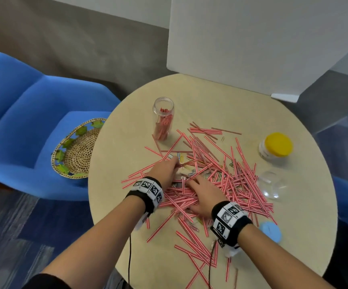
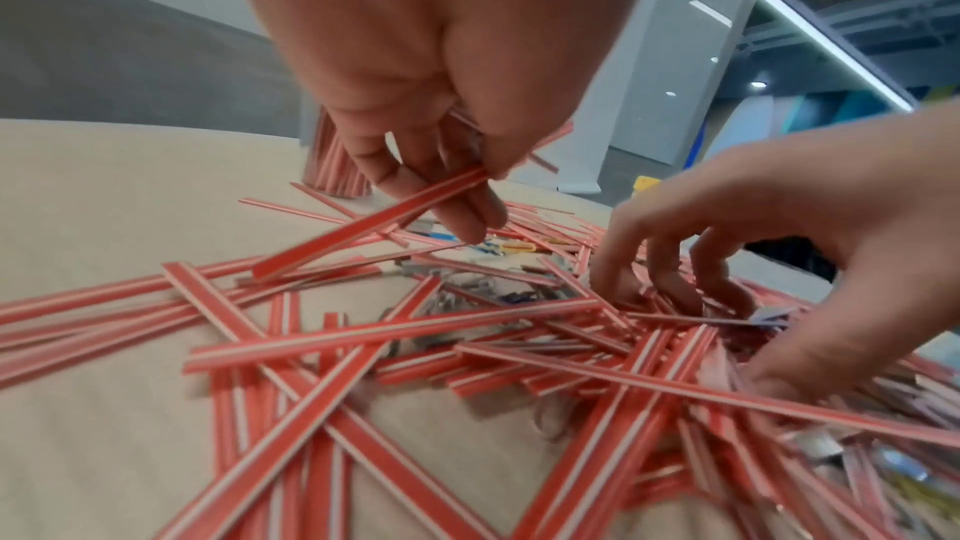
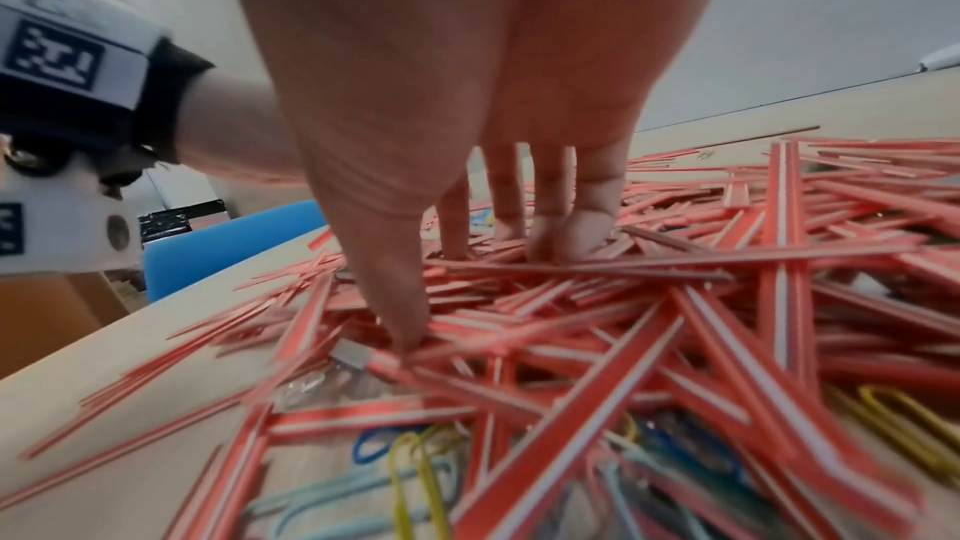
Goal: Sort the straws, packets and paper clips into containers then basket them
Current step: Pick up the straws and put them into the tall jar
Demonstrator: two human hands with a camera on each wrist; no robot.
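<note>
A heap of red-and-white striped straws [image 1: 216, 174] covers the middle of the round beige table [image 1: 221, 101], with coloured paper clips [image 3: 415, 467] and small packets [image 1: 181, 159] mixed in. My left hand [image 1: 175, 163] is at the heap's left side and pinches a straw [image 2: 374, 220] between thumb and fingers. My right hand [image 1: 196, 192] lies spread on the heap, its fingertips [image 3: 587, 237] and thumb pushed down among the straws without closing on any. A clear jar [image 1: 163, 117] holding several straws stands at the back left.
A yellow-lidded jar [image 1: 276, 146] stands at the right, a clear empty container [image 1: 272, 184] in front of it, and a blue lid [image 1: 271, 229] by my right wrist. A woven basket [image 1: 75, 149] sits on the blue chair [image 1: 22, 113] left of the table.
</note>
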